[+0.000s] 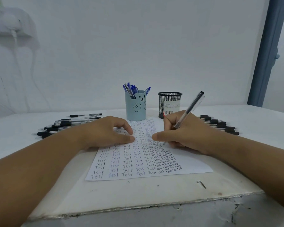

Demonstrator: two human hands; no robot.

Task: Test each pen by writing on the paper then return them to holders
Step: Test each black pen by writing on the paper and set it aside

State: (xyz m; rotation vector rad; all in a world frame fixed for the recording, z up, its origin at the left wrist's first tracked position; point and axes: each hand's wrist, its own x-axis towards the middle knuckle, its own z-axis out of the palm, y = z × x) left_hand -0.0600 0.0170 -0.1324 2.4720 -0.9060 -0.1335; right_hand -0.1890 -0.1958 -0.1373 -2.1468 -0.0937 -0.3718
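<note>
Paper (138,161) covered in columns of the handwritten word "Test" is laid flat near the front edge of the white surface (105,197). Its upper left part is pressed down by the left hand (105,133), whose fingers are loosely bent and laid on the sheet with nothing gripped. A black-capped clear pen (188,110) is pinched in the grip of the right hand (184,133), fingers curled round the barrel, with the tip set on the sheet near its right edge and the capped end tilted up and to the right. Toward the back edge, just beyond the sheet, a light blue bear-faced holder (135,107) filled with blue pens (133,89) is seen, and beside it on the right a black mesh holder (169,104) bearing a barcode label. Black pens are heaped at the left edge (64,124) and ranked in a row at the right edge (218,124) of the surface.
</note>
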